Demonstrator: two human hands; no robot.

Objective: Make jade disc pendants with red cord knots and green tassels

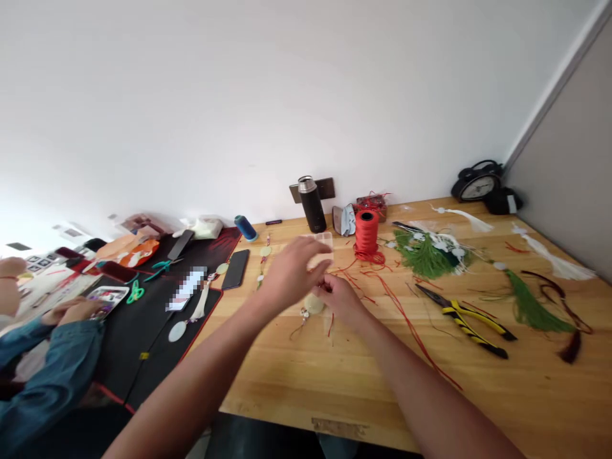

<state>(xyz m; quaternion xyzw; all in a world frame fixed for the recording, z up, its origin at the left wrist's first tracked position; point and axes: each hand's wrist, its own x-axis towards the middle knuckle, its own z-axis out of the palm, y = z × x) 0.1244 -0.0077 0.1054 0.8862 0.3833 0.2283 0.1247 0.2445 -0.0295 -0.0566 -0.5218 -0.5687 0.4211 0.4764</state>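
My left hand [292, 266] is raised over the middle of the wooden table, its fingers curved and apart, with nothing visible held in them. Close beside it on the right, my right hand [340, 298] pinches something small near a pale round pendant [313, 304]; red cord shows at the fingertips. The pendant lies partly under both hands, with small beads [305, 313] at its lower left. Behind my left hand is a clear plastic box [326, 241], partly hidden. A red cord spool [366, 236] stands upright to the right of the box.
Yellow-black pliers [471, 322], green tassels [423, 254] and white tassels [557, 255] lie to the right. A black flask [312, 205] stands by the wall. At left are a phone [236, 269], a black mat [143, 325] and another person's hands [76, 310].
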